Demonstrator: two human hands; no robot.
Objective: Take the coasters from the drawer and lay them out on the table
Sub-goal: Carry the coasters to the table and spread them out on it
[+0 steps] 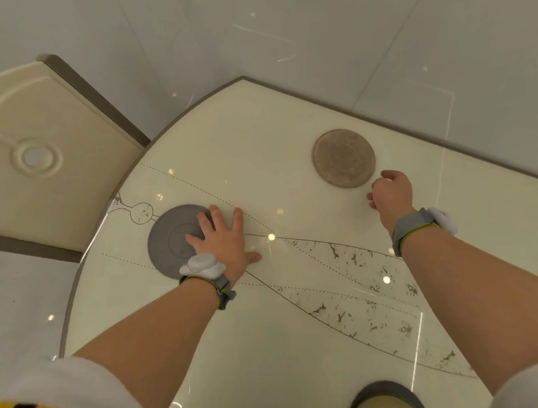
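Note:
A round grey coaster (170,240) lies flat on the glossy cream table (258,135) at the left. My left hand (224,237) rests flat on its right part, fingers spread, palm down. A round brown coaster (343,158) lies flat farther back on the right. My right hand (390,192) hovers just beside its near right edge, fingers curled loosely, holding nothing. No drawer is in view.
A cream chair seat (40,153) with a grey border stands close to the table's left edge. A dark round object (385,399) with a cream top shows at the bottom edge. Pale floor tiles (314,30) surround the table.

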